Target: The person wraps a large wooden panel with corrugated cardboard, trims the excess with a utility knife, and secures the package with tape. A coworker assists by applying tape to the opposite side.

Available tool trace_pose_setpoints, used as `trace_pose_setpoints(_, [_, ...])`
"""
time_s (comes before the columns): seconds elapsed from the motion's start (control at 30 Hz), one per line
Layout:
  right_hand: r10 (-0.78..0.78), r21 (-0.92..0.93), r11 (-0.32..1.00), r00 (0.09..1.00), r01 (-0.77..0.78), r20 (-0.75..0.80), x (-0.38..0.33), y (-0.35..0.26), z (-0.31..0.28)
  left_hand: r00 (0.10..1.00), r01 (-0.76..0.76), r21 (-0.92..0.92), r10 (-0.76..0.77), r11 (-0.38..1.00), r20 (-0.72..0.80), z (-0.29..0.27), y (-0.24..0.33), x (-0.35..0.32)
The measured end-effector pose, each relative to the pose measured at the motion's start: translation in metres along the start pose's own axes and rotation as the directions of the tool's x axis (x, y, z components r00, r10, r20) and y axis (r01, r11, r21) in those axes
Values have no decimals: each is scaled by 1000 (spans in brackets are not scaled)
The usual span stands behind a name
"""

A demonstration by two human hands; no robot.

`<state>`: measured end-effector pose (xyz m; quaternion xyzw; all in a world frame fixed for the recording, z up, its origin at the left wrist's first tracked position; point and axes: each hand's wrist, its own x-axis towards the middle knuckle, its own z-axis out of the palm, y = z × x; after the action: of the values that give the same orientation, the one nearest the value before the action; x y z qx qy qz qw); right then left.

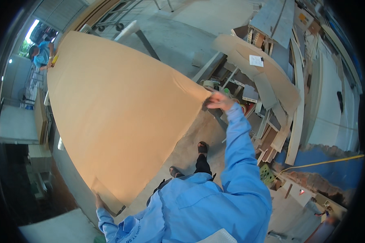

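Observation:
A large tan sheet (121, 109), thin and slightly wavy, spans the middle of the head view from the far left toward me. My right hand (221, 101) is closed on its right corner, which is puckered and dark at the edge. At the near left corner, my left hand (98, 201) has its fingers at the sheet's edge, where a flap is folded up. The flap partly hides those fingers, though the hand appears to grip the edge. At the far end, a co-worker in a blue shirt (40, 56) has hands at the sheet's far left corner.
White-topped metal supports (127, 30) show beyond the sheet. To the right is a pile of offcut boards (267, 89) with a white paper (256, 60) on it. Stacked panels (40, 117) stand at the left. A yellow hose or cord (324, 161) runs at lower right. My sandalled feet (202, 148) are on the concrete floor.

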<state>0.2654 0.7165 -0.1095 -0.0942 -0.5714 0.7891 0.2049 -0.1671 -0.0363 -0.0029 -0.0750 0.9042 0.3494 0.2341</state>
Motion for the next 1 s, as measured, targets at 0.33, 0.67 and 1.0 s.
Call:
trace_pose_setpoints(0.33, [-623, -704, 699, 586, 121, -518, 57, 115, 37, 997, 79, 45, -80, 996, 16, -12, 17, 13])
trace_pose_setpoints(0.67, [220, 63, 974, 863, -215, -455, -23, 85, -3, 978, 137, -420, -56, 897, 199, 12, -21, 34])
trace_pose_setpoints(1.0, [587, -577, 809, 167, -111, 792, 6, -8, 383, 953, -162, -612, 284, 774, 108, 51, 1, 41])
